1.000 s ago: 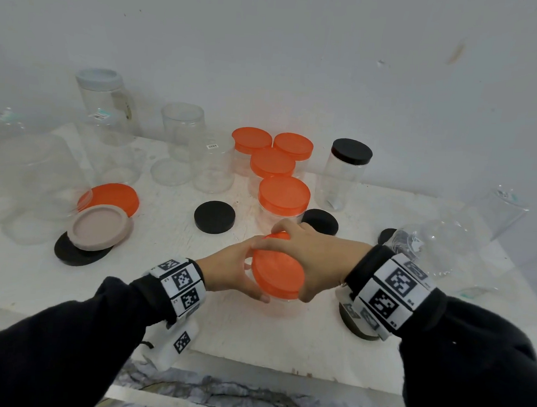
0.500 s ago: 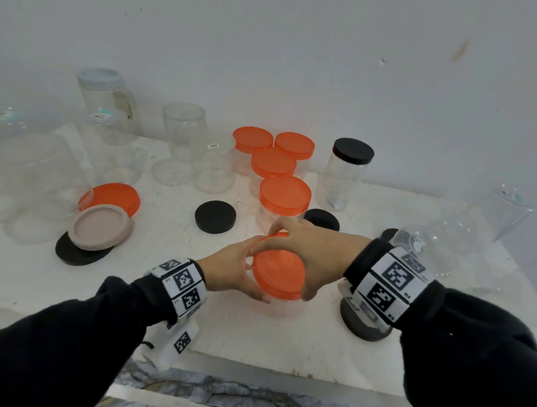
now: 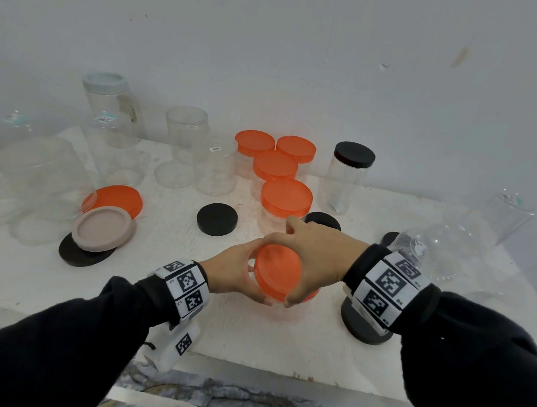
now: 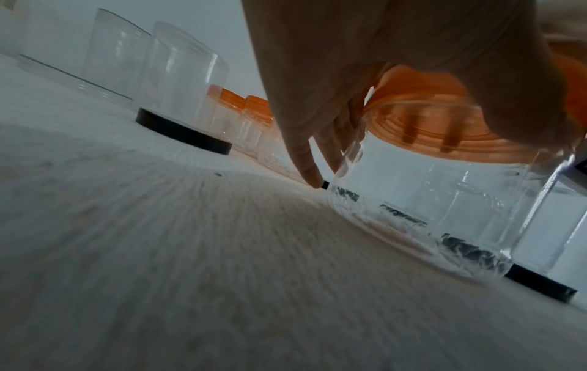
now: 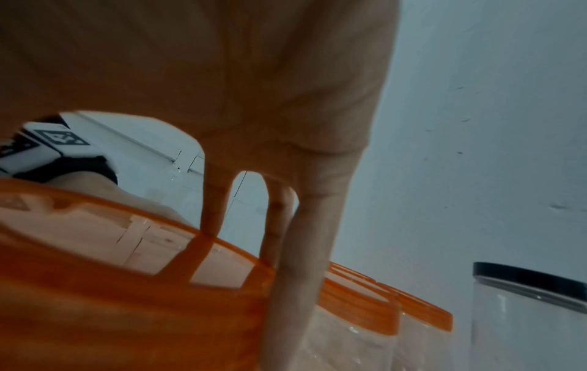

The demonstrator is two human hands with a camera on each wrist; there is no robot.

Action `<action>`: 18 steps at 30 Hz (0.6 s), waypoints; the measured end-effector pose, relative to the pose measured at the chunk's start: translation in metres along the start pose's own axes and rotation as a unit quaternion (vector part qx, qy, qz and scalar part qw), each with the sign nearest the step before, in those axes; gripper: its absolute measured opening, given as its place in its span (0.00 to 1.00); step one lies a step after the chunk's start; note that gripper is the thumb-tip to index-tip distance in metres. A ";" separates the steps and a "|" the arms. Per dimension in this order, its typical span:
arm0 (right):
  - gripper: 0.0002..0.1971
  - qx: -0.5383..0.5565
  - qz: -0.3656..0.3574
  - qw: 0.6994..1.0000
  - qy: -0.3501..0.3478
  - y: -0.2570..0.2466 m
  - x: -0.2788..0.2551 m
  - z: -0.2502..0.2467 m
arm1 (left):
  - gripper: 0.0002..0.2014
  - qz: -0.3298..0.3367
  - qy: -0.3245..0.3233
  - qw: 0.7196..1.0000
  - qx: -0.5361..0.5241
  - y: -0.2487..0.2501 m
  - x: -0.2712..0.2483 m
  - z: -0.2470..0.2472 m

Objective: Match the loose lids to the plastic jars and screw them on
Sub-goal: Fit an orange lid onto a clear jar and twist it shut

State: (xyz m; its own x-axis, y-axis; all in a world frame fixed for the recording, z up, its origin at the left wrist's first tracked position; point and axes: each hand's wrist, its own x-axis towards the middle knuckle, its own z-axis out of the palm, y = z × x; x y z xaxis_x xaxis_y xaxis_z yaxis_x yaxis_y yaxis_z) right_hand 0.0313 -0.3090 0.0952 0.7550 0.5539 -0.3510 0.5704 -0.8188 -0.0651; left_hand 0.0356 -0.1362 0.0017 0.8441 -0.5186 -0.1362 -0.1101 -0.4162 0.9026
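A clear plastic jar [image 4: 444, 200] stands near the table's front edge with an orange lid [image 3: 277, 271] on its mouth. My right hand [image 3: 314, 262] reaches over the lid and its fingers curl round the rim [image 5: 222, 276]. From the left, my left hand [image 3: 234, 273] wraps the jar wall just under the lid, fingers [image 4: 305, 160] pointing down along the clear side. Several jars capped in orange [image 3: 285, 198] stand in a cluster behind, and a tall jar with a black lid [image 3: 353, 155] is to their right.
Loose black lids [image 3: 217, 219] lie mid-table. An orange lid [image 3: 116, 198], a beige lid [image 3: 105, 232] and a black one are stacked at the left. Open clear jars [image 3: 214, 168] line the back left. A clear jar [image 3: 440, 248] lies on its side at the right.
My right hand has turned on the orange lid, the wrist rolling a little toward me. The left hand and jar stay in place.
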 end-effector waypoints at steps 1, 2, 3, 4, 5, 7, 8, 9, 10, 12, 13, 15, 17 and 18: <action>0.48 -0.001 0.004 1.000 0.004 0.000 0.000 0.001 | 0.45 -0.001 0.002 1.000 0.002 0.000 0.000 0.000; 0.48 -0.004 0.008 1.000 0.009 -0.001 -0.001 0.002 | 0.45 -0.001 0.005 1.000 0.004 0.000 0.000 0.000; 0.48 -0.005 0.014 1.000 0.013 -0.002 -0.002 0.003 | 0.45 -0.002 0.007 1.000 0.005 0.000 0.000 0.000; 0.48 -0.005 0.021 1.000 0.018 -0.003 -0.002 0.004 | 0.44 -0.003 0.008 1.000 0.007 0.000 0.000 0.001; 0.48 -0.004 0.028 0.999 0.023 -0.005 -0.003 0.005 | 0.44 -0.004 0.009 1.000 0.009 -0.001 0.000 0.001; 0.48 0.000 0.033 0.999 0.028 -0.006 -0.003 0.006 | 0.43 -0.002 0.008 1.000 0.013 -0.001 0.000 0.001; 0.48 0.001 0.032 0.999 0.029 -0.006 -0.003 0.006 | 0.43 -0.001 0.008 1.000 0.014 0.000 0.000 0.000; 0.48 0.001 0.029 0.999 0.026 -0.005 -0.003 0.007 | 0.43 -0.001 0.008 1.000 0.015 0.000 0.000 0.000; 0.48 0.001 0.024 0.999 0.022 -0.004 -0.003 0.006 | 0.44 -0.002 0.008 1.000 0.016 0.000 0.000 0.000; 0.48 0.002 0.011 1.000 0.013 -0.002 -0.003 0.006 | 0.46 -0.001 0.006 1.000 0.017 0.000 0.000 0.000; 0.48 0.005 0.005 1.000 0.009 0.000 -0.004 0.007 | 0.47 -0.001 0.004 1.000 0.017 0.000 0.000 0.000; 0.49 0.005 -0.006 1.000 0.003 0.002 -0.004 0.008 | 0.47 0.000 0.003 1.000 0.015 0.000 0.000 0.001; 0.49 0.002 -0.016 1.000 0.000 0.004 -0.004 0.008 | 0.46 -0.001 0.006 1.000 0.013 0.000 -0.001 0.000; 0.50 0.002 -0.021 1.000 -0.003 0.005 -0.003 0.007 | 0.46 -0.002 0.006 1.000 0.012 0.000 -0.001 0.000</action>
State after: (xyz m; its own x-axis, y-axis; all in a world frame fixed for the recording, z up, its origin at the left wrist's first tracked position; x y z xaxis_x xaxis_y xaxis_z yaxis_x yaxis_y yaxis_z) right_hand 0.0295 -0.3161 0.0890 0.7286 0.5871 -0.3528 0.6006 -0.7952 -0.0830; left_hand 0.0348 -0.1359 0.0014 0.8510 -0.5078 -0.1339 -0.1201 -0.4365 0.8917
